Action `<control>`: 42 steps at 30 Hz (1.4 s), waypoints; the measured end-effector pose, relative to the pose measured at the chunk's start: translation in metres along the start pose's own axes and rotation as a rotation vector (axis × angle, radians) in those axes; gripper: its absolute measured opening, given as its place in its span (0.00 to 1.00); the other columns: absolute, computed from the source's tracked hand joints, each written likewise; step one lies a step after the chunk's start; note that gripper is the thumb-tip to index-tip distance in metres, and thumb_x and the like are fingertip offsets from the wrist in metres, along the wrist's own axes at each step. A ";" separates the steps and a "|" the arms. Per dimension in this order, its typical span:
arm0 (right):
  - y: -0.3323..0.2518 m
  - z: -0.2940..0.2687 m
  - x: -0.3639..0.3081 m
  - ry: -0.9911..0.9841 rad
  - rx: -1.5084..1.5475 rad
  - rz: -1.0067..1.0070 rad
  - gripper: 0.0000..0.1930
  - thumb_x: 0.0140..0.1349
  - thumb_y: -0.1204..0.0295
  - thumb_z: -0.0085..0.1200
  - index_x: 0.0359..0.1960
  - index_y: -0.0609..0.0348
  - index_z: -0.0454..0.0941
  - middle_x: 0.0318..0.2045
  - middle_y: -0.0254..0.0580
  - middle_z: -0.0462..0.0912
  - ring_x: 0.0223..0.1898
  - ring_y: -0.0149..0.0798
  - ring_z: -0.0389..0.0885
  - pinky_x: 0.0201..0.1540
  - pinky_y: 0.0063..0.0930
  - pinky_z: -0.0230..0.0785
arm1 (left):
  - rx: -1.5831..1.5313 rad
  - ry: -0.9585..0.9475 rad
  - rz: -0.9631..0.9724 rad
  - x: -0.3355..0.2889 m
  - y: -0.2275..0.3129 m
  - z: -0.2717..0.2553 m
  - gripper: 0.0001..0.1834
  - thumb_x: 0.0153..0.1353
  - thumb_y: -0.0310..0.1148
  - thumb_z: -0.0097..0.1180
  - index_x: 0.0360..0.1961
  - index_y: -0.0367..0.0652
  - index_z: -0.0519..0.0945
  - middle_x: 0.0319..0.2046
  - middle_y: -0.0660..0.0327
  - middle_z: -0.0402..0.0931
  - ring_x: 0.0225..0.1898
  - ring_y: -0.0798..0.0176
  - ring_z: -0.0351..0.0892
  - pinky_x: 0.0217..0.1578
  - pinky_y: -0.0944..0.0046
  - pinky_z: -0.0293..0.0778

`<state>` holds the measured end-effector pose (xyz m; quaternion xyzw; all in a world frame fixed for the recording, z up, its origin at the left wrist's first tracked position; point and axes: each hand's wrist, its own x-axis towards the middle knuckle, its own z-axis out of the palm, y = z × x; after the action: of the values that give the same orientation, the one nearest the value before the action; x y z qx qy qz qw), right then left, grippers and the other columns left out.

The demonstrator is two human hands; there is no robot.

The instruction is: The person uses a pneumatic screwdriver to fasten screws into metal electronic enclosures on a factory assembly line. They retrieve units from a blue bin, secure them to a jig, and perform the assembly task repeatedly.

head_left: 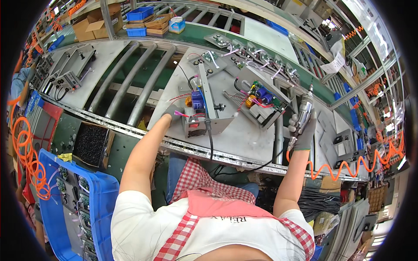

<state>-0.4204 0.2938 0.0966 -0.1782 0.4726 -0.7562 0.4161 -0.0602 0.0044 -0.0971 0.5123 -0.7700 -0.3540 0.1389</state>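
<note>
My right hand [306,135], in a grey glove, is wrapped round a silver air screwdriver [306,106] whose bit points up and away. An orange coiled hose [344,166] joins its lower end. My left hand [174,115], also gloved, grips the left side of a metal chassis [221,125] in front of me; its fingers are partly hidden. This chassis carries blue capacitors [197,100], a copper coil, a fan and an upright metal bar. A similar open unit [265,114] stands just right of it, with a green board and pink wires.
Several flat plates with circuit boards [257,56] lie behind the units. Steel rollers [130,80] run to the left, with more chassis parts [72,80] beyond. A box of black screws [90,143] and a blue bin [102,200] holding boards are at the near left. Another worker's sleeve [19,82] shows far left.
</note>
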 end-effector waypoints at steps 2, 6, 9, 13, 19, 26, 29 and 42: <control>-0.008 -0.011 -0.016 0.012 0.080 -0.087 0.30 0.62 0.40 0.41 0.47 0.56 0.72 0.18 0.39 0.69 0.17 0.34 0.68 0.14 0.20 0.60 | -0.389 0.028 0.013 -0.029 0.011 -0.011 0.14 0.59 0.41 0.51 0.34 0.41 0.79 0.16 0.62 0.70 0.18 0.62 0.71 0.17 0.60 0.66; -0.017 -0.043 -0.065 0.039 0.021 -0.115 0.34 0.61 0.40 0.41 0.52 0.58 0.72 0.17 0.36 0.66 0.15 0.31 0.62 0.12 0.21 0.56 | -0.938 -0.166 -0.510 -0.102 0.022 -0.014 0.10 0.57 0.42 0.53 0.26 0.49 0.78 0.10 0.69 0.63 0.06 0.71 0.55 0.07 0.67 0.52; -0.007 -0.056 -0.100 0.045 0.091 -0.065 0.33 0.63 0.41 0.39 0.52 0.59 0.70 0.16 0.40 0.70 0.13 0.35 0.68 0.11 0.26 0.61 | -1.363 -0.440 -0.780 -0.150 0.079 -0.017 0.12 0.58 0.41 0.47 0.19 0.52 0.68 0.06 0.75 0.46 0.05 0.74 0.44 0.06 0.70 0.43; 0.014 -0.055 -0.132 0.140 0.039 -0.043 0.30 0.65 0.44 0.37 0.48 0.62 0.70 0.14 0.42 0.71 0.10 0.37 0.68 0.09 0.28 0.62 | -1.706 -0.538 -0.922 -0.125 0.121 -0.009 0.20 0.62 0.47 0.42 0.20 0.46 0.70 0.06 0.80 0.43 0.06 0.73 0.41 0.08 0.69 0.40; 0.070 -0.040 -0.187 0.120 -0.190 0.135 0.24 0.63 0.49 0.42 0.39 0.61 0.70 0.18 0.39 0.73 0.15 0.31 0.73 0.13 0.21 0.63 | -1.867 -0.498 -0.733 -0.082 0.175 0.036 0.24 0.63 0.54 0.40 0.21 0.46 0.72 0.06 0.76 0.46 0.07 0.72 0.43 0.11 0.68 0.44; 0.134 -0.015 -0.216 -0.210 -0.457 0.420 0.20 0.60 0.57 0.53 0.42 0.63 0.71 0.21 0.35 0.75 0.17 0.25 0.72 0.17 0.18 0.64 | -1.246 -0.591 -0.304 -0.174 0.136 0.082 0.09 0.63 0.40 0.52 0.30 0.48 0.72 0.11 0.75 0.53 0.08 0.76 0.49 0.08 0.71 0.44; 0.143 -0.006 -0.225 -0.257 -0.449 0.499 0.21 0.59 0.55 0.56 0.40 0.62 0.72 0.21 0.34 0.74 0.18 0.25 0.71 0.18 0.19 0.64 | -1.211 -0.211 -0.446 -0.220 0.094 0.067 0.09 0.60 0.37 0.52 0.25 0.48 0.70 0.11 0.74 0.54 0.08 0.75 0.51 0.08 0.71 0.44; 0.197 0.017 -0.204 -0.248 -0.630 0.390 0.20 0.59 0.53 0.56 0.37 0.60 0.74 0.22 0.29 0.74 0.21 0.22 0.68 0.23 0.18 0.59 | -1.349 -0.129 -0.652 -0.153 0.033 0.065 0.19 0.66 0.47 0.41 0.19 0.54 0.61 0.10 0.74 0.50 0.09 0.75 0.46 0.10 0.72 0.46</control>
<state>-0.1979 0.4061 -0.0394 -0.2940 0.6528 -0.4535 0.5309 -0.0536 0.1737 -0.0979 0.4962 -0.2019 -0.8015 0.2657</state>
